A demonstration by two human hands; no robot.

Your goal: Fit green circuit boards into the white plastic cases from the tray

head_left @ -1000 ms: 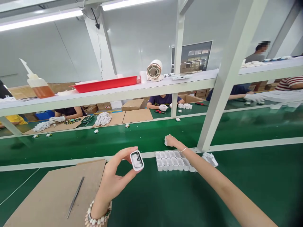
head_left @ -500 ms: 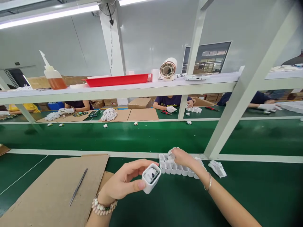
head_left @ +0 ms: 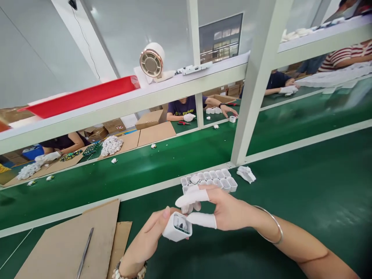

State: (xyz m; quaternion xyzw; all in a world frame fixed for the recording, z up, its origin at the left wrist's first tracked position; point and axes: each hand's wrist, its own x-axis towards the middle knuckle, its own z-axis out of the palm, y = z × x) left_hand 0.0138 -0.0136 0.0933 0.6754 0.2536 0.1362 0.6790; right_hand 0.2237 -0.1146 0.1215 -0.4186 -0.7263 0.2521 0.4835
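Gripping a smooth, round-cornered white housing (head_left: 176, 228), left fingers (head_left: 161, 220) face spread right fingers (head_left: 193, 198) in white cots (head_left: 203, 220).

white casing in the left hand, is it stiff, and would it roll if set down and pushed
The white casing is probably stiff: its walls look straight in the left hand. Its flat-looking sides suggest it would slide rather than roll. Its smooth surface may feel slightly slippery.

This is a factory assembly line. Small parts (head_left: 114, 161) lie spaced along a long green belt (head_left: 177, 157), and workers (head_left: 178, 109) in white gloves (head_left: 189, 117) line its far side near a heap of white pieces (head_left: 112, 145). Rows of identical white cases (head_left: 231, 183) and cardboard boxes (head_left: 149, 119) also show it.
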